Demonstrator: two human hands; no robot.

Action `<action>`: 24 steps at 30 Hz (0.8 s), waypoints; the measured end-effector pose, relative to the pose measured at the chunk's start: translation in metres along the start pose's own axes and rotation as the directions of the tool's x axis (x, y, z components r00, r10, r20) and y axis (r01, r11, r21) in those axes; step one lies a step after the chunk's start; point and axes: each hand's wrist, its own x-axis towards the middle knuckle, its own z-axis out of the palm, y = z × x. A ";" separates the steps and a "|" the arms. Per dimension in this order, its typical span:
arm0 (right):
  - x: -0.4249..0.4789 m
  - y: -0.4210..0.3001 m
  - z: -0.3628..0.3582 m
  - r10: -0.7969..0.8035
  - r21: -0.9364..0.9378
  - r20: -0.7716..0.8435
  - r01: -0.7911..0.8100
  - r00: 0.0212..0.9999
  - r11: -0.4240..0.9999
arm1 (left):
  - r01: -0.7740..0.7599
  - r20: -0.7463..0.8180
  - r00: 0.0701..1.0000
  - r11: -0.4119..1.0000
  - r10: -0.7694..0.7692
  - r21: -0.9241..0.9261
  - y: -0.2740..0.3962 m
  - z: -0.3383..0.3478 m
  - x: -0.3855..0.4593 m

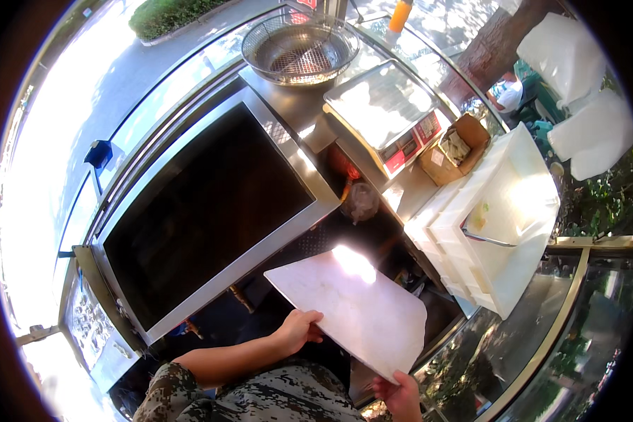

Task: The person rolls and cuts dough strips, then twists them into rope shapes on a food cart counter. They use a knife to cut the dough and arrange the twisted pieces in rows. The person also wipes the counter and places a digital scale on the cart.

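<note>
Both my hands hold a flat white board [364, 311], with sunlight glaring off its far edge. My left hand [298, 331] grips its near left edge, thumb on top and fingers curled beneath. At the near right corner, my right hand [400, 394] pinches the board the same way, partly cut off by the picture's lower rim. Beyond the board, to the left, a dark rectangular opening or panel in a stainless steel frame [324, 199] spans the counter. Stacked white plastic bins [480, 279] stand to the right of the board.
A wire basket over a metal bowl [300, 53] sits at the back. Right of it is a scale [382, 105] with a metal tray, beside an open cardboard box [456, 150]. White plastic bags [564, 58] hang at far right. Glass panels [506, 327] border the stall; a person [506, 92] is outside.
</note>
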 end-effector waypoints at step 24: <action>0.138 -0.075 0.349 -0.444 0.148 0.600 0.454 0.666 0.879 | -0.829 -0.337 0.508 0.343 0.793 -0.442 0.058 -0.150 -0.156</action>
